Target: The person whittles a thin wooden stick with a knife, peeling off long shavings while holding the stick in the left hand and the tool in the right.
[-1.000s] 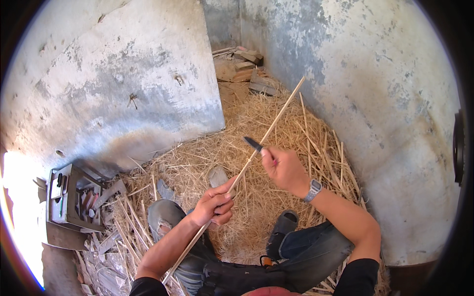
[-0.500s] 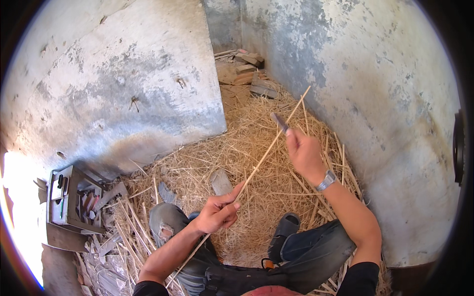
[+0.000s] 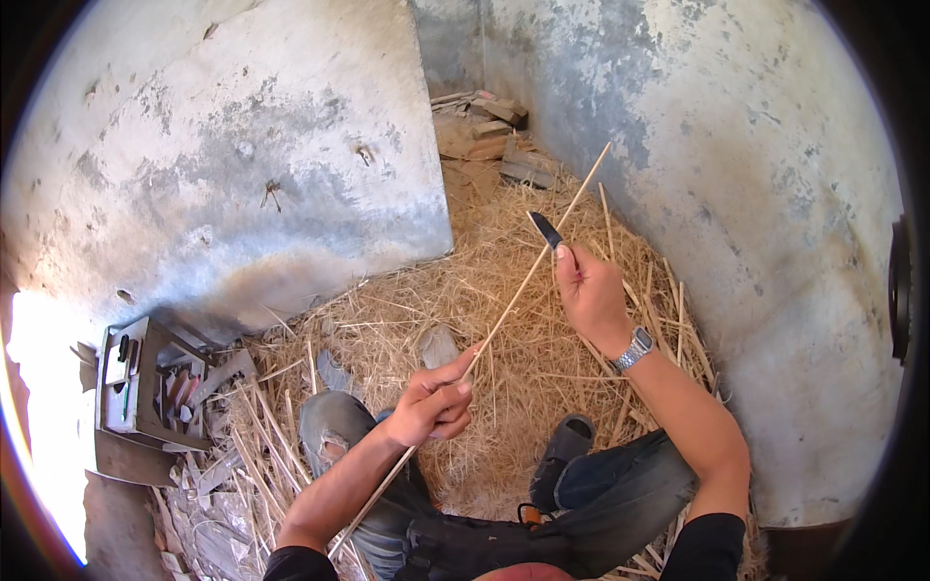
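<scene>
A long, thin, pale wooden stick (image 3: 518, 296) runs slantwise from beside my left forearm up toward the right wall. My left hand (image 3: 432, 399) is closed around it low down, thumb and forefinger along the stick. In my right hand (image 3: 593, 295) I grip a knife with a short dark blade (image 3: 544, 229); its handle is mostly hidden in my fist. The blade lies across the upper part of the stick, and appears to touch it. A metal-banded watch (image 3: 635, 350) sits on my right wrist.
Straw-like shavings (image 3: 494, 426) cover the floor between my legs, with loose sticks (image 3: 266, 436) to the left and along the right wall. A small wooden box (image 3: 145, 382) holding odds and ends stands at left. Wood scraps (image 3: 499, 126) lie in the far corner. Walls rise close on both sides.
The knife has turned slightly, so its blade shows darker and more clearly. My right hand and the stick's far end have shifted a little; my left hand keeps its hold.
</scene>
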Available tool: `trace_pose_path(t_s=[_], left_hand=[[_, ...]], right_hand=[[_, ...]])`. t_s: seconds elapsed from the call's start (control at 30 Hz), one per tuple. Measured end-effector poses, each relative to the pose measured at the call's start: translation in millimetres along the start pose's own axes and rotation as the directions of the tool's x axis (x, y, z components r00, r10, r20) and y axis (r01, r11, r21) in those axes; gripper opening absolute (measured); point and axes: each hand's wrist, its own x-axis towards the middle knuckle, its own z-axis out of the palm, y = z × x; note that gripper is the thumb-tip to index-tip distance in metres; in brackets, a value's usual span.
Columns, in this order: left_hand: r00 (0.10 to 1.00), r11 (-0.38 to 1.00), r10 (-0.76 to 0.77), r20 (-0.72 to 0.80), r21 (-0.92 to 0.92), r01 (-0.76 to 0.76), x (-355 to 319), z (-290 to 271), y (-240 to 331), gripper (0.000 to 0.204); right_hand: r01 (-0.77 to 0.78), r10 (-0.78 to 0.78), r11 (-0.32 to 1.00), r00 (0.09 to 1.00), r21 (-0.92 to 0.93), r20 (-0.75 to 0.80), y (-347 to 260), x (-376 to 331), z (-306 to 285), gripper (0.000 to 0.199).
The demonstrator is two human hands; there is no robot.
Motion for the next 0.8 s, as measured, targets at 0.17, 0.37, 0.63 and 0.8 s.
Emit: trace_pose_path(t_s=[0.17, 0.37, 0.63, 0.8], left_hand=[[0.998, 0.984, -0.052, -0.036, -0.173, 0.045, 0, -10, -5, 0.051], [0.994, 0.947, -0.071, -0.087, -0.317, 0.040, 1, -9, -1, 0.048], [0.992, 0.924, -0.086, -0.091, -0.379, 0.045, 8, -5, -1, 0.045], [0.998, 0.905, -0.048, -0.051, -0.424, 0.021, 4, -13, -4, 0.043]], right_hand=[[0.210, -0.206, 0.977, 0.973, -0.026, 0.107, -21, -44, 34, 0.036], [0.293, -0.290, 0.956, 0.947, -0.003, 0.142, -22, -28, 28, 0.036], [0.251, -0.250, 0.968, 0.957, 0.013, 0.149, -22, -52, 45, 0.033], [0.113, -0.159, 0.979, 0.946, 0.172, 0.283, -38, -58, 45, 0.032]])
